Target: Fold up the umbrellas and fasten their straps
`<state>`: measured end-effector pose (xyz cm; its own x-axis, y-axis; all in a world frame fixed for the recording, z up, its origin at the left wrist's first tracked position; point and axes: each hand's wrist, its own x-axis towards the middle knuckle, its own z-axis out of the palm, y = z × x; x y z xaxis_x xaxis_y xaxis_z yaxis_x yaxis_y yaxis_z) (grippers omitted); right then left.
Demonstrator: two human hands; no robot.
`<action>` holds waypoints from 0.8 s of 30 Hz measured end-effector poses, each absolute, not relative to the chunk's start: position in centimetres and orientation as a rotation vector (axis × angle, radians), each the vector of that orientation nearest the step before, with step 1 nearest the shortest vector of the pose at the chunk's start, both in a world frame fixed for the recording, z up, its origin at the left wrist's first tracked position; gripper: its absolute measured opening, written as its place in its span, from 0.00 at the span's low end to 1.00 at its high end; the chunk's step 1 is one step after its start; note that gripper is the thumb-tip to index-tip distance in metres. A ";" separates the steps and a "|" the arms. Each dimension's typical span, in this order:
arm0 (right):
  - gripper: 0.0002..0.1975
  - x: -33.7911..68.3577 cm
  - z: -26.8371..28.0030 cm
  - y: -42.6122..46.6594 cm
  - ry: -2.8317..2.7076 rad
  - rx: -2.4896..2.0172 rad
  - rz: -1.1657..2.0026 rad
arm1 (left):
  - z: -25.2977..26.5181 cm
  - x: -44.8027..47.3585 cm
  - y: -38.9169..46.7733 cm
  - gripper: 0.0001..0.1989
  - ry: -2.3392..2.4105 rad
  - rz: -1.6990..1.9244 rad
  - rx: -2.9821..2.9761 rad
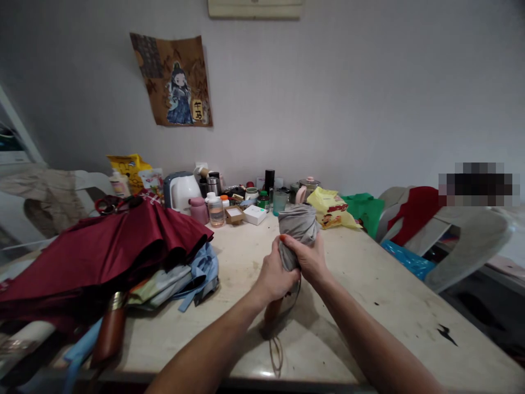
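Above the near middle of the table (241,334), a grey umbrella (299,223) is held with its bunched cloth upward. My left hand (271,275) is closed around the lower part of the cloth. Just above it, my right hand (310,258) grips the folds, thumb across the front. Below my hands shows the umbrella's brown handle (273,316), with a thin cord loop (276,353) hanging from its end. Part of the cloth is hidden behind my fingers.
Left lies a loosely folded dark red umbrella (135,243) with a brown handle (110,331), over blue and pale green cloth (200,271). A kettle (186,191), bottles and small boxes line the wall. A yellow bag (331,208) lies back right. Chairs flank the table.
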<state>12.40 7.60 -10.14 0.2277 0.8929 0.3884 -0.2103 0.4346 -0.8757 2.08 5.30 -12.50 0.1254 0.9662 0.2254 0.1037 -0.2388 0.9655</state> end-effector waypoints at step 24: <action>0.29 13.2 -10.6 6.7 -1.772 -0.978 1.116 | -9.9 -3.8 7.2 0.20 0.732 1.358 1.024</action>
<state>13.16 6.68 -10.57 -0.3746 0.8997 0.2240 0.1867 0.3099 -0.9323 -3.76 7.16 -9.93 0.1138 0.9839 0.1378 -0.4254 -0.0771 0.9017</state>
